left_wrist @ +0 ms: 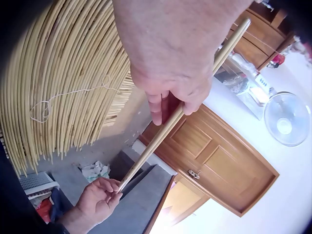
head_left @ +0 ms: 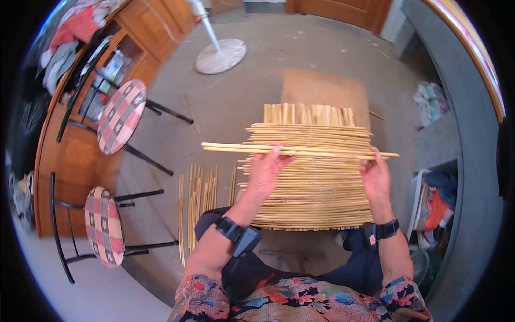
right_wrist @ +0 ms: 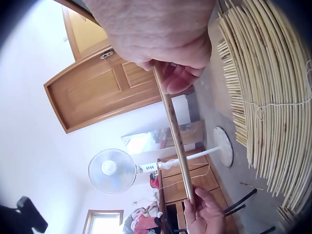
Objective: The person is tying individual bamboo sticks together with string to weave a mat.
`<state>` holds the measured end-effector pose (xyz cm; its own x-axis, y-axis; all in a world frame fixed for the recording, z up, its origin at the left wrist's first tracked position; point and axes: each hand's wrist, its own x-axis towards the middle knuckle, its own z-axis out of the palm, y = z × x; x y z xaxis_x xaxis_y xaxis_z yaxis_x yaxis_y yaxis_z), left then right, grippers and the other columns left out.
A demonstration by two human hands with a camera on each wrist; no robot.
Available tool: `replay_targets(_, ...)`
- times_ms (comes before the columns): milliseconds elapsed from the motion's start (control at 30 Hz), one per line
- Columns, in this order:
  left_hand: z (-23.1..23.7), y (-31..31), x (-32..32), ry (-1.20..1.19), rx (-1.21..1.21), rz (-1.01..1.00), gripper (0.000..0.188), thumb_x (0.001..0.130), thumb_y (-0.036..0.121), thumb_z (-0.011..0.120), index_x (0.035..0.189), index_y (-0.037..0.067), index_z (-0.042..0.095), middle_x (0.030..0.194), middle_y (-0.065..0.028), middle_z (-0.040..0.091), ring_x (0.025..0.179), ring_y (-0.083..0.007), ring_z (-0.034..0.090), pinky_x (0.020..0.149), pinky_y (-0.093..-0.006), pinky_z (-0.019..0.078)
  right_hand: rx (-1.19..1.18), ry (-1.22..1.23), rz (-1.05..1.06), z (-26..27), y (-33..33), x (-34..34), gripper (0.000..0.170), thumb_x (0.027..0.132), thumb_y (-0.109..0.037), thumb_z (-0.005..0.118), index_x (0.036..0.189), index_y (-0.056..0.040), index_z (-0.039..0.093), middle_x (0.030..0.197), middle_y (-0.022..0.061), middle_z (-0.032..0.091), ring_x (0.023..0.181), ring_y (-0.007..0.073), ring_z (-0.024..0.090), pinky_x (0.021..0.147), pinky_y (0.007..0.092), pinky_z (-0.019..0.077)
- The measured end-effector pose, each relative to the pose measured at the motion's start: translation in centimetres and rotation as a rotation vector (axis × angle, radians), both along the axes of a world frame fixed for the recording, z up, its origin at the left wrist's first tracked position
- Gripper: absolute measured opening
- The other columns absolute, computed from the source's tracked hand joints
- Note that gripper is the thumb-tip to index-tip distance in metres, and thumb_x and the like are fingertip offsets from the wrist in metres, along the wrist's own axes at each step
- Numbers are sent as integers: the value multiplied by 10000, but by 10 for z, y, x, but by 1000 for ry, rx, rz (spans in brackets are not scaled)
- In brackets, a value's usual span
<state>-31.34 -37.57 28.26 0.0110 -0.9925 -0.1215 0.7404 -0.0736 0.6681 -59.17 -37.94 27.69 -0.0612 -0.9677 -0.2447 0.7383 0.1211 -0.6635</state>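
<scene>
My left hand (head_left: 267, 173) pinches a pair of long pale stalks (head_left: 230, 147) left of their middle, thumb and fingers around them. Near the other end, the fingertips of my right hand (head_left: 376, 176) pinch the same stalks. Both hands hold them level, crosswise over a mat of similar stalks (head_left: 306, 206) laid side by side. A thin white string (left_wrist: 73, 92) runs across the mat in the left wrist view, with a loose loop. In the right wrist view, the held stalks (right_wrist: 176, 131) slant from my right hand down to my left fingers.
Several loose stalks (head_left: 203, 201) lie on the floor at left. A brown board (head_left: 327, 88) extends beyond the mat's far end. Two chairs with checked seats (head_left: 122, 115) stand at left, a round fan base (head_left: 221, 56) farther off, and a filled basket (head_left: 416, 206) at right.
</scene>
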Motion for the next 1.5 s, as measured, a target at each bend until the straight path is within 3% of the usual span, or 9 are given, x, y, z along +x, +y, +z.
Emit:
replay_targets(167, 3, 2, 0, -2, -44, -151, 190, 874, 135, 498, 1017, 20, 546, 995, -111, 581, 924, -236, 578, 828, -396, 492, 65, 1, -69, -1, -4, -7, 160, 867, -193, 524, 957, -63, 546, 758, 13, 542, 651, 100, 504, 570, 215, 421)
replay_targets(400, 7, 2, -1, -47, -6, -98, 183, 872, 119, 495, 1004, 6, 552, 958, -117, 591, 881, -240, 593, 807, -389, 504, 104, 36, -33, -6, -3, -6, 196, 872, -231, 517, 967, -61, 538, 757, 21, 542, 643, 99, 506, 558, 223, 423)
replay_targets(533, 5, -1, 3, -107, 21, -2, 155, 866, 95, 498, 974, 9, 567, 917, -125, 597, 838, -228, 601, 794, -380, 513, 316, 335, 241, 12, -2, 4, 293, 878, -315, 493, 956, -36, 540, 757, 38, 544, 592, 95, 511, 473, 208, 405)
replay_targets(600, 5, -2, 3, -135, 18, 59, 150, 864, 93, 502, 968, 8, 569, 918, -115, 597, 838, -229, 599, 800, -375, 510, 165, 891, 472, 28, 2, 20, 211, 865, -233, 532, 917, -30, 557, 787, 42, 559, 596, 82, 520, 456, 203, 397)
replay_targets(733, 6, 2, -4, -232, -75, -6, 173, 864, 72, 503, 1005, -7, 565, 962, -105, 577, 872, -202, 582, 808, -352, 512, -653, 1357, 110, 33, 8, 44, 180, 774, -8, 595, 951, -32, 569, 841, 72, 573, 702, 157, 575, 567, 256, 463)
replay_targets(833, 4, 9, -14, -333, -99, -81, 172, 861, 52, 498, 1003, -18, 565, 986, -101, 565, 902, -189, 568, 823, -342, 510, -856, 1431, 60, 32, 7, 63, 243, 746, -47, 621, 982, -49, 563, 874, 100, 564, 749, 228, 580, 632, 291, 480)
replay_targets(933, 1, 14, -20, -441, -106, -157, 168, 856, 52, 512, 1000, -8, 573, 996, -95, 563, 912, -171, 560, 819, -333, 513, -893, 1543, 156, 37, 10, 69, 312, 730, -42, 633, 1032, -52, 554, 904, 108, 577, 794, 269, 576, 654, 322, 480)
replay_targets(1133, 3, 19, -28, -498, -149, -316, 208, 855, 62, 525, 1048, -5, 563, 999, -88, 579, 924, -154, 558, 817, -290, 502, -956, 1670, 180, 31, 8, 71, 265, 719, -115, 635, 975, -90, 570, 770, 56, 532, 701, 218, 553, 567, 313, 457)
replay_targets(1500, 10, 17, -25, -544, -105, -304, 246, 873, 105, 500, 1080, -20, 544, 1010, -113, 586, 908, -183, 580, 818, -284, 486, -1002, 1985, 96, 37, -3, 51, 145, 738, -118, 619, 863, -83, 554, 738, 42, 507, 679, 205, 534, 550, 299, 452)
